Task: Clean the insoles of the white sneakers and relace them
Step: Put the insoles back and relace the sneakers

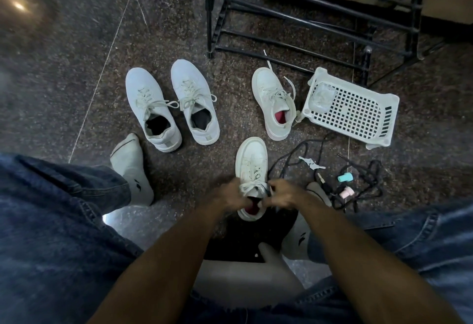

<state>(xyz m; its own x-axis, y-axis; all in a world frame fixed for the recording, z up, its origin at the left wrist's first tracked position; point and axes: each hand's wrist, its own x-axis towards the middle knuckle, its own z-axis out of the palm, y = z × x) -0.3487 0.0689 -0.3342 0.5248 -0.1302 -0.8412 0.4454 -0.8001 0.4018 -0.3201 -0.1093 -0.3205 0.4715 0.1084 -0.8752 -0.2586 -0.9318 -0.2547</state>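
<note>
A white sneaker with a pink lining stands on the floor between my feet, toe pointing away. My left hand and my right hand both pinch its white lace at the top eyelets, one hand on each side of the tongue. Its mate, another white sneaker with a pink insole, stands farther off with its lace loose and trailing. A second pair of white sneakers with dark insides, laces tied, stands to the left.
A white plastic basket lies at the right. Black laces, a teal cap, a pink piece and small tags lie on the floor by my right foot. A black metal shoe rack stands behind.
</note>
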